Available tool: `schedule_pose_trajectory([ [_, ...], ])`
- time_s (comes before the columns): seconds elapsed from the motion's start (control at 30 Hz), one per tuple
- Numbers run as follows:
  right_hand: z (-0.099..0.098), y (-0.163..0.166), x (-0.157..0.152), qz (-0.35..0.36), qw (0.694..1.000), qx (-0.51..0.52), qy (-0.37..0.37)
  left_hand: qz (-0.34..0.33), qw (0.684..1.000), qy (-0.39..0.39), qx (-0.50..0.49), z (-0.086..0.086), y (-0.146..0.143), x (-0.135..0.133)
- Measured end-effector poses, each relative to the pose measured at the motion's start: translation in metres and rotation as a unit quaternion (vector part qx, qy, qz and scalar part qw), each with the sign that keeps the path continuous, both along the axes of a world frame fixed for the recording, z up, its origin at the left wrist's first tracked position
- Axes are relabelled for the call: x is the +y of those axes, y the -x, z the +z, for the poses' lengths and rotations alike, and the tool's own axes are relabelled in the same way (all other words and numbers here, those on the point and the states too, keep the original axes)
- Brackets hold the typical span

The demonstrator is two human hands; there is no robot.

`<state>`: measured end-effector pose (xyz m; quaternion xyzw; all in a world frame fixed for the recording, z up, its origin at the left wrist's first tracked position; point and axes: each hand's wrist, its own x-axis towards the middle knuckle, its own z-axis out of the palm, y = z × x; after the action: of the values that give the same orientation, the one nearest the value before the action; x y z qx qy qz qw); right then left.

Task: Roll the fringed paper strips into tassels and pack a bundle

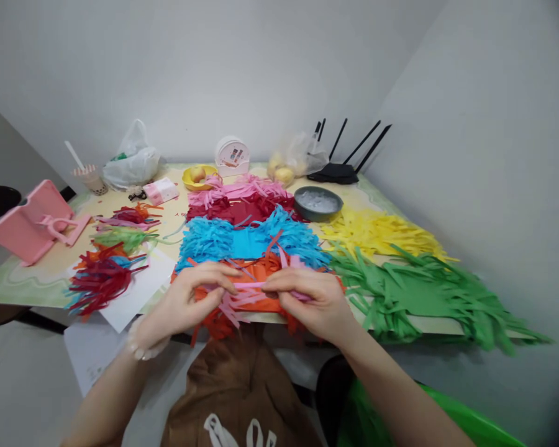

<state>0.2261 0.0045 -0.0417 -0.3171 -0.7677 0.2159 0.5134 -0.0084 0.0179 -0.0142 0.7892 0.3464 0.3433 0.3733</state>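
Both hands meet at the table's front edge over an orange fringed sheet (pixel 254 271); whether it is paper or cloth I cannot tell. Between them stretches a bundle of thin pink strips (pixel 248 287), its ends hanging over the orange. My left hand (pixel 193 295) is closed, thumb and fingers pinching the left part of the strips. My right hand (pixel 314 298) pinches the right part between thumb and forefinger. Just beyond lies a blue fringed sheet (pixel 246 242), then a dark red one (pixel 245 212) and a pink one (pixel 242 189).
Green (pixel 423 295) and yellow (pixel 377 233) fringed sheets lie at right. A grey bowl (pixel 317 214) and black router (pixel 335 174) stand behind them. At left are mixed tassels (pixel 100 279), a pink tablet stand (pixel 30 223), a drink cup (pixel 92 180) and a plastic bag (pixel 133 166).
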Motion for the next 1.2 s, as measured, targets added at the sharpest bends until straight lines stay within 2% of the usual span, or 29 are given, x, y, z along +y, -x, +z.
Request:
schedule_pose_trajectory([
  [0.07,0.004,-0.002,-0.001,0.017,0.997,-0.053,-0.059,0.001,0.995,-0.084,0.057,0.013,0.001,-0.001],
  [0.1,0.005,-0.003,-0.002,0.027,0.994,-0.069,-0.076,-0.003,0.993,-0.099,0.071,0.017,-0.001,-0.001],
  [0.17,0.008,-0.003,-0.004,0.046,0.990,-0.091,-0.099,-0.030,0.992,-0.083,0.088,0.020,-0.007,-0.002],
  [0.27,0.008,-0.005,-0.009,0.054,0.985,-0.114,-0.119,-0.070,0.991,-0.037,0.104,0.017,-0.016,-0.001],
  [0.37,0.009,-0.009,-0.014,0.052,0.986,-0.123,-0.104,-0.063,0.985,-0.074,0.141,0.009,-0.017,0.001],
  [0.43,0.012,-0.012,-0.013,0.066,0.990,-0.123,-0.032,-0.035,0.969,-0.171,0.177,0.003,-0.014,0.002],
  [0.53,0.018,-0.012,-0.005,0.101,0.980,-0.084,0.152,0.005,0.916,-0.346,0.204,-0.006,-0.008,0.004],
  [0.6,0.020,-0.006,0.003,0.142,0.949,-0.042,0.277,0.001,0.884,-0.426,0.192,-0.011,-0.005,0.004],
  [0.7,0.014,0.007,0.009,0.221,0.884,0.029,0.410,-0.011,0.864,-0.477,0.160,-0.016,0.000,0.004],
  [0.77,0.008,0.017,0.008,0.229,0.863,0.090,0.441,0.017,0.862,-0.485,0.144,-0.021,0.000,0.003],
  [0.87,0.004,0.028,-0.001,0.178,0.874,0.152,0.426,0.085,0.871,-0.470,0.116,-0.030,-0.003,0.001],
  [1.0,0.009,0.036,-0.010,0.166,0.886,0.195,0.387,0.136,0.920,-0.367,0.007,-0.036,-0.018,-0.003],
  [1.13,0.015,0.033,0.000,0.196,0.906,0.215,0.307,0.173,0.935,-0.279,-0.137,-0.031,-0.036,-0.004],
  [1.2,0.015,0.030,0.009,0.190,0.921,0.211,0.265,0.174,0.947,-0.203,-0.179,-0.029,-0.042,-0.002],
])
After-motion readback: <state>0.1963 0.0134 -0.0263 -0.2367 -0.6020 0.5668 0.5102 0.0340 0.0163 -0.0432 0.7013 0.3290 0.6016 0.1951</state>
